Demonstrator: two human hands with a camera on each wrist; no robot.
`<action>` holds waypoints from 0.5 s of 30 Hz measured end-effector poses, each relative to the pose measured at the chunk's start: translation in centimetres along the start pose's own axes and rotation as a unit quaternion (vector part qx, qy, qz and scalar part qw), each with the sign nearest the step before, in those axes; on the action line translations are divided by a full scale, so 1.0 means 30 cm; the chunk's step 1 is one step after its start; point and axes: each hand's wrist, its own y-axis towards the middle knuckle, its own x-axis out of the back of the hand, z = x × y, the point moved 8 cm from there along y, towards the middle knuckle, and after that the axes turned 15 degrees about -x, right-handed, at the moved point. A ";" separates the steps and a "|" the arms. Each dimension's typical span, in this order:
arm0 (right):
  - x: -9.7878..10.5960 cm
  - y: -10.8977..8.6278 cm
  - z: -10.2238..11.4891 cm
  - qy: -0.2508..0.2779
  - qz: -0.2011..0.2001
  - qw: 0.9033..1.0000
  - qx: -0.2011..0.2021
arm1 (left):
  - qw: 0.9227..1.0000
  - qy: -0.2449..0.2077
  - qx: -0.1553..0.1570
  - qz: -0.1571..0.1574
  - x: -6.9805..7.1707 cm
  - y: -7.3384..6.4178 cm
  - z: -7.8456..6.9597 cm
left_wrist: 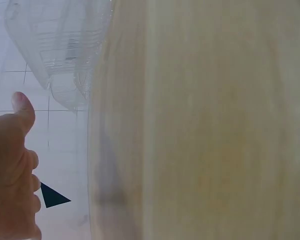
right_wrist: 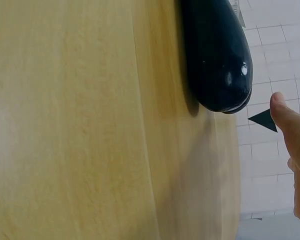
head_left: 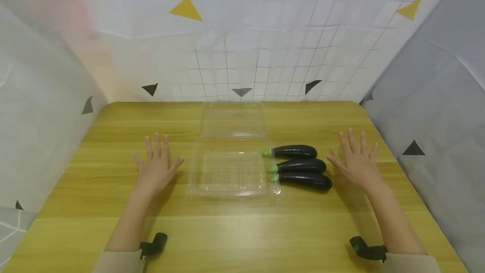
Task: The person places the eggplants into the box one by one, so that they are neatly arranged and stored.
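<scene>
A clear plastic clamshell box (head_left: 193,180) lies with its lid (head_left: 233,119) folded back at the middle of the table. Three dark purple eggplants with green stems are at its right: a far one (head_left: 295,151), a middle one (head_left: 303,165) and a near one (head_left: 305,180). Their stem ends overlap the box's right rim in the head view. To the left of the box, my left hand (head_left: 154,172) has its fingers spread and holds nothing. My right hand (head_left: 358,165), also spread and holding nothing, is just right of the eggplants' round ends. One eggplant (right_wrist: 215,60) looms large in the right wrist view.
The wooden table (head_left: 242,239) has a pale, patterned sheet (head_left: 242,54) behind it and grey sheets at both sides. A black wrist camera (head_left: 154,244) sits on the left forearm, and another camera (head_left: 365,250) on the right.
</scene>
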 end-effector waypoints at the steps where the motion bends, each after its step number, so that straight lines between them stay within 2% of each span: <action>1: 0.000 -0.001 0.002 0.000 0.000 1.000 0.001 | 1.000 0.000 -0.001 0.001 -0.001 0.000 -0.001; 15: 0.019 -0.036 0.079 -0.020 -0.013 0.999 0.035 | 0.997 -0.026 -0.069 0.010 -0.014 0.007 -0.056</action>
